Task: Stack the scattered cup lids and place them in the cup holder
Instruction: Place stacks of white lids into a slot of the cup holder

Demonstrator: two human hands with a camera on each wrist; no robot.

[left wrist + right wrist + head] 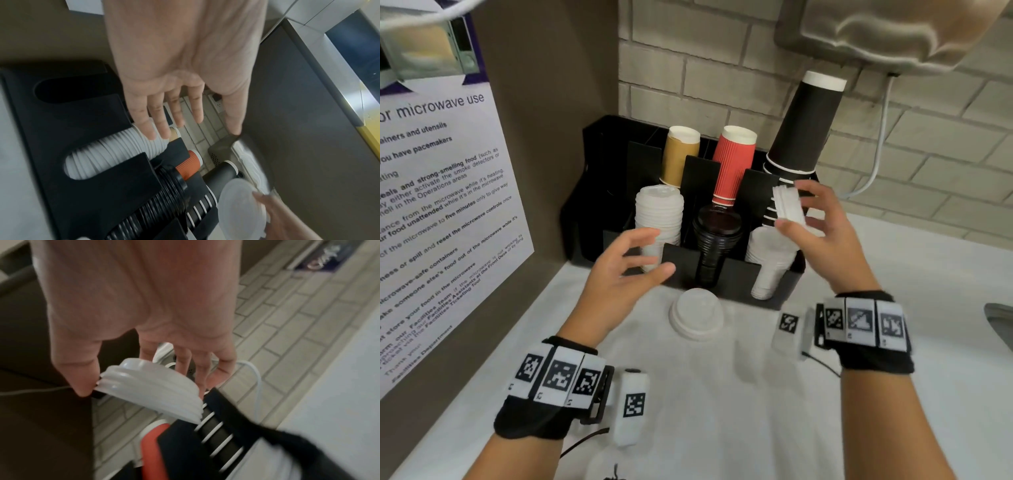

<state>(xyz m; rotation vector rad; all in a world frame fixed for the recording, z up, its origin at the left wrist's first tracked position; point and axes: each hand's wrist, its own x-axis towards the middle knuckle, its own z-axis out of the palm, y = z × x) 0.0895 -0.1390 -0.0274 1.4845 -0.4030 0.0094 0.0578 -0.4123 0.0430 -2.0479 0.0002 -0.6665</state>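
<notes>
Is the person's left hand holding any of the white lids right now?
No, the left hand is open with spread fingers and holds nothing, while the right hand grips the small stack of white lids.

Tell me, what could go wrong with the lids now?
The right hand holds a small stack of white lids only by its edges, tilted, above the cup holder, so the lids might slide apart and fall. One white lid lies on the counter and could get forgotten. The tall black cup stack leans close by, so a bump might tip it.
</notes>
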